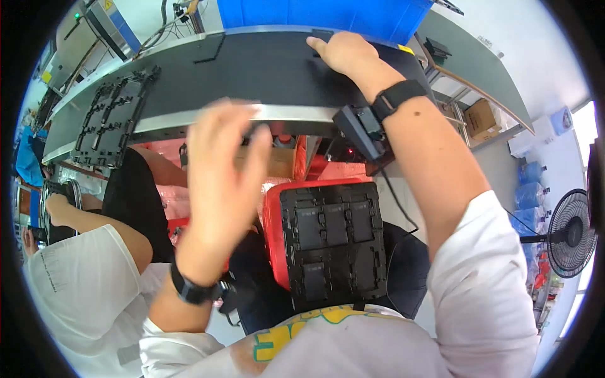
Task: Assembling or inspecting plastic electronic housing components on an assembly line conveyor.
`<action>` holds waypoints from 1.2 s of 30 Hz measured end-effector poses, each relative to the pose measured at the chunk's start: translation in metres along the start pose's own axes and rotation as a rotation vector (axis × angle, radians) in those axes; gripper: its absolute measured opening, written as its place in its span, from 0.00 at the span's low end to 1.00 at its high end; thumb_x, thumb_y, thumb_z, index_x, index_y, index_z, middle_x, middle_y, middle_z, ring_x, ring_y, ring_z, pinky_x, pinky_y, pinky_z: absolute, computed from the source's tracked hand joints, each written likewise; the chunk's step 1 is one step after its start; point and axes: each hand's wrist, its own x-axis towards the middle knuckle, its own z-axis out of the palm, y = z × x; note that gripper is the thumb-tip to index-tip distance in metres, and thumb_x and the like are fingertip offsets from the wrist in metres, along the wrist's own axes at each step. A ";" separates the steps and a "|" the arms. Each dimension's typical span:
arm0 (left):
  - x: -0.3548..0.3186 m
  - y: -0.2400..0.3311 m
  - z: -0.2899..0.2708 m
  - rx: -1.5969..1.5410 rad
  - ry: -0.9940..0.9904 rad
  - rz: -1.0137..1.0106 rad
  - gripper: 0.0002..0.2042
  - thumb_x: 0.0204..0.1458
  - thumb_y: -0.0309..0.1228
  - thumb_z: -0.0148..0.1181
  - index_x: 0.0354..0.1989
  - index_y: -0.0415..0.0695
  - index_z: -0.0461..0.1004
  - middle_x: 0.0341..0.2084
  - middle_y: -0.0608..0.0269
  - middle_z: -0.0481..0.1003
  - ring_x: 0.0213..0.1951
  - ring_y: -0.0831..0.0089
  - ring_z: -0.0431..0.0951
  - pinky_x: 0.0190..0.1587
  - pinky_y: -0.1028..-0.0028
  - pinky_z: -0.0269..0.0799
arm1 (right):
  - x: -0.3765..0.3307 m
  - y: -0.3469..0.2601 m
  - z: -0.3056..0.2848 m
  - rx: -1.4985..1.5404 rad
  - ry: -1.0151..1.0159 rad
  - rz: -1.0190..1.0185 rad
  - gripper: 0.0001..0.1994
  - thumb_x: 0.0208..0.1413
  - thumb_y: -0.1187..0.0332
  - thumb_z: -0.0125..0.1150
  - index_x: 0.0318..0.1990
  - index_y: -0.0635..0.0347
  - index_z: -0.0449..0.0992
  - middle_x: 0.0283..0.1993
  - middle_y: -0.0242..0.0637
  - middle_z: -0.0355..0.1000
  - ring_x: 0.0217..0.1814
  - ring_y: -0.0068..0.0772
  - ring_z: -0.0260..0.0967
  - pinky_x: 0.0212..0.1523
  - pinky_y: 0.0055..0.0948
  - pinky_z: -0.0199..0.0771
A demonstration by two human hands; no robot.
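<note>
My right hand (pixel 343 51) reaches far forward onto the dark conveyor belt (pixel 265 69), fingers resting on a small black flat part (pixel 320 36) at the belt's far edge. My left hand (pixel 224 164) is raised in front of the belt's metal rim, blurred, fingers apart, holding nothing. On my lap a black moulded tray (pixel 333 242) with several square pockets lies on a red bin (pixel 272 220). Black bands sit on both wrists.
A second black tray (pixel 113 116) lies on the belt at the left, and a thin black part (pixel 210 49) further back. A person in a white shirt (pixel 82 277) sits at my left. A blue crate (pixel 328 14) stands behind the belt. A floor fan (pixel 570 234) stands at the right.
</note>
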 end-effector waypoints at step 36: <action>-0.073 0.096 0.034 -0.027 -0.798 0.233 0.38 0.24 0.46 0.71 0.47 0.40 0.64 0.44 0.51 0.62 0.49 0.53 0.61 0.52 0.61 0.57 | -0.342 0.155 0.079 0.018 -0.672 -0.068 0.25 0.39 0.44 0.59 0.24 0.61 0.77 0.25 0.43 0.72 0.33 0.43 0.72 0.34 0.37 0.72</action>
